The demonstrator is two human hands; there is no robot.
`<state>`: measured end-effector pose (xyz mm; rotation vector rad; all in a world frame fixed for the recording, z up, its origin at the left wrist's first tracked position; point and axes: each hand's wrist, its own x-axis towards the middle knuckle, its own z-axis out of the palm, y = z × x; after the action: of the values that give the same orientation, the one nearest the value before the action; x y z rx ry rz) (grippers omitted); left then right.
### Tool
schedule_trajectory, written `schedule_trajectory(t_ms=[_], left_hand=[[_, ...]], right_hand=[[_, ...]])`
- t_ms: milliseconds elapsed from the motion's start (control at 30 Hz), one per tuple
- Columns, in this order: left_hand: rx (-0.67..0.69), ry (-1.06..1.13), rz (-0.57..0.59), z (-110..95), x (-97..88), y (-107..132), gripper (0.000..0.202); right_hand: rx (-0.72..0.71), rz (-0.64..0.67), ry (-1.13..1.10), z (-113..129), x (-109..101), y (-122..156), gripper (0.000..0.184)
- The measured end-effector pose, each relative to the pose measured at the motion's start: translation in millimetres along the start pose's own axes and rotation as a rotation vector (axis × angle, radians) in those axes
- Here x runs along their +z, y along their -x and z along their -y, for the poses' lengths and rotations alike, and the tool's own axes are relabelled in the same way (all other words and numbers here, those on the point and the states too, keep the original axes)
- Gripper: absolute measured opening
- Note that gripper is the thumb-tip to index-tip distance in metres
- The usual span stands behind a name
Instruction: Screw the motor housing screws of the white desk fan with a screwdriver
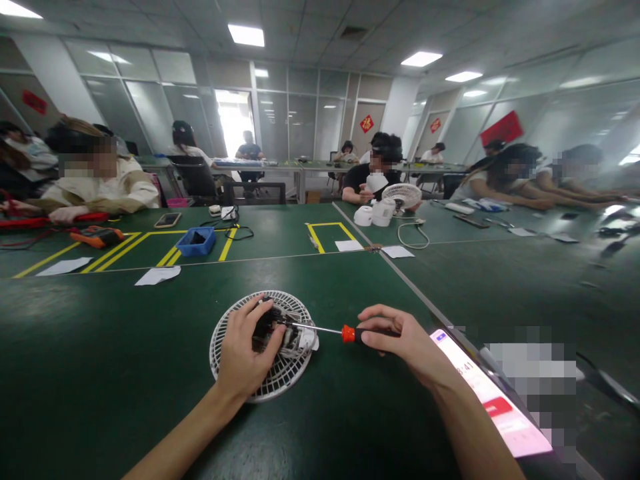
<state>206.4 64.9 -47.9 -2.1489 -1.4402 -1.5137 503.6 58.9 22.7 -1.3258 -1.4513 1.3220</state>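
A white round fan grille (235, 320) lies flat on the green table (100, 347) in front of me, with a black and white motor part (295, 340) on its middle. My left hand (247, 350) is closed over that part, fingers wrapped round it. My right hand (400, 337) grips the black and red handle of a screwdriver (347, 332). Its metal shaft points left, and its tip reaches the motor part.
A lit phone (493, 393) lies by my right forearm. Farther back are a blue tray (197, 241), paper slips, yellow floor-tape marks, cables, an orange meter (97, 235) and another white fan (401, 195). Several people sit at the far tables.
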Motion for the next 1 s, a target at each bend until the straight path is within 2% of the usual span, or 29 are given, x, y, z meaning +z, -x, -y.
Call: schedule_trajectory(t_ms=[133,333,533,700,1000], left_hand=[[0.005,0.004,-0.002,0.8,0.2,0.5,0.046],[-0.003,0.009,-0.003,1.2,0.8,0.8,0.046],[-0.003,0.004,-0.012,-0.4,0.5,0.3,0.045],[0.009,-0.001,-0.010,-0.4,0.4,-0.3,0.045],[0.017,0.002,-0.013,0.1,0.6,-0.2,0.045]], right_hand=[[-0.072,0.004,0.024,-1.8,-2.3,-1.0,0.044],[-0.079,0.039,0.019,-5.4,-0.2,-2.4,0.042],[0.095,0.116,-0.017,-4.8,6.2,-1.6,0.050],[0.209,0.104,-0.014,-2.4,8.7,-1.8,0.048],[0.110,0.051,0.019,-2.7,4.0,-2.4,0.053]])
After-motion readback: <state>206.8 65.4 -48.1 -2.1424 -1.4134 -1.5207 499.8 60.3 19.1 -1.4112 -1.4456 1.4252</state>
